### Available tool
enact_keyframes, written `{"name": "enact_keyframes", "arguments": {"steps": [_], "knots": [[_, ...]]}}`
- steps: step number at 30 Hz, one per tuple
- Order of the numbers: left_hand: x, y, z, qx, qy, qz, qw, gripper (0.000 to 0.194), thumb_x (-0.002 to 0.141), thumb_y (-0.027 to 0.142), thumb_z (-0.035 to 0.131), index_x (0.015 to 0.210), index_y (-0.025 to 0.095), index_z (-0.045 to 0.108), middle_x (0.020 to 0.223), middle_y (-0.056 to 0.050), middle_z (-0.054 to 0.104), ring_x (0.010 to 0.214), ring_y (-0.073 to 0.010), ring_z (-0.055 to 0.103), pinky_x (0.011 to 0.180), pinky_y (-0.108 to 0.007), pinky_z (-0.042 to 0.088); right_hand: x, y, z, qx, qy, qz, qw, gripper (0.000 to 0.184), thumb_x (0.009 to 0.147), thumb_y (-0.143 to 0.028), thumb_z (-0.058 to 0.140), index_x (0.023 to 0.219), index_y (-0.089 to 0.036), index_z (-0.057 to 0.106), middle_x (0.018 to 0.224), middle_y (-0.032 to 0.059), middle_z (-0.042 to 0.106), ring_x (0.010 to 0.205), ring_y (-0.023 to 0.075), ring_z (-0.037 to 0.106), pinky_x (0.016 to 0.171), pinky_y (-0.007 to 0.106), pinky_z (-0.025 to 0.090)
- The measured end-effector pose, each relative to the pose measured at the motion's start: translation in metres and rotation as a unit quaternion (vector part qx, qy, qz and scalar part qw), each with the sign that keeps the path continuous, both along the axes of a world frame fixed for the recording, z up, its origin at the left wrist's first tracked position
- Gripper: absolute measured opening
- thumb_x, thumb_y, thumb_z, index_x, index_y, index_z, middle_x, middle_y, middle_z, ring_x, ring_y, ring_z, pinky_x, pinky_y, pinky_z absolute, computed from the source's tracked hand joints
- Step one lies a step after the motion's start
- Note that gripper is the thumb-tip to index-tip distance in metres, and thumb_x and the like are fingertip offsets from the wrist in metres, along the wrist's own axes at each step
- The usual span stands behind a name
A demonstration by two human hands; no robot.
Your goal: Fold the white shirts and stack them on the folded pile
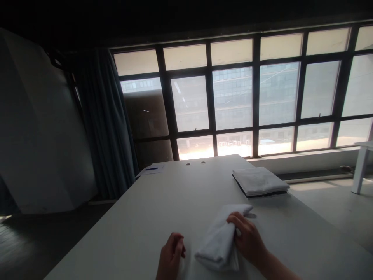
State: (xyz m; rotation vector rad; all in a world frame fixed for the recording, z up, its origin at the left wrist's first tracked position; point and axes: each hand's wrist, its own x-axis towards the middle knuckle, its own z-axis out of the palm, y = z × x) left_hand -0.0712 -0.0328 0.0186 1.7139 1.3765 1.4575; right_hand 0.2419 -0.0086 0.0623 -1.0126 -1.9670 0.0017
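My right hand (247, 237) pinches the right edge of a folded white cloth (217, 235) between thumb and fingers. The cloth lies at the near part of the white table, slightly tilted, its near end thick with several layers. Just left of it, my left hand (172, 254) hovers low with its fingers curled in, apart from the cloth and with nothing visible in them. Farther back on the right rests a flat stack of folded white cloth (259, 181) with a dark layer at its bottom edge.
The long white table (140, 217) stretches toward the windows. At its far left corner lie paper sheets (159, 169) with a blue pen (151, 168). Two round grommets (203, 162) mark the far end. A blue curtain (107, 128) hangs at left; another table leg (359, 171) stands right.
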Motion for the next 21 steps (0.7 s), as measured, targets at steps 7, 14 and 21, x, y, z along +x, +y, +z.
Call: {"name": "enact_keyframes", "arguments": {"steps": [7,14,21], "knots": [[0.000,0.008,-0.013,-0.042,0.029,-0.042,0.998,0.037,0.094,0.058,0.050,0.086,0.023,0.058,0.058,0.003,0.062,0.052,-0.0131,0.060,0.052,-0.018,0.045,0.065,-0.016,0.069,-0.082,-0.115,-0.060,0.988,0.020,0.083,-0.012,0.042,0.086,-0.022,0.060,0.087,0.0033,0.064,0.076,0.0166,0.061,0.072,0.026,0.044],[0.008,0.004,-0.012,-0.087,0.084,-0.067,0.990,0.036,0.094,0.056,0.050,0.088,0.021,0.060,0.059,0.002,0.065,0.052,-0.0119,0.058,0.051,-0.018,0.038,0.133,0.072,0.125,-0.065,-0.143,-0.225,0.962,0.020,0.090,-0.028,0.047,0.081,-0.019,0.063,0.082,0.0056,0.066,0.074,0.0188,0.060,0.067,0.028,0.038],[0.011,0.001,0.000,-0.103,0.094,-0.087,0.986,0.033,0.093,0.051,0.049,0.086,0.021,0.060,0.060,0.001,0.067,0.055,-0.0128,0.059,0.053,-0.020,0.039,0.188,0.183,0.101,0.035,-0.062,-0.343,0.937,0.046,0.088,-0.017,0.039,0.127,-0.013,0.062,0.125,0.0151,0.059,0.112,0.0257,0.056,0.095,0.036,0.044]]}}
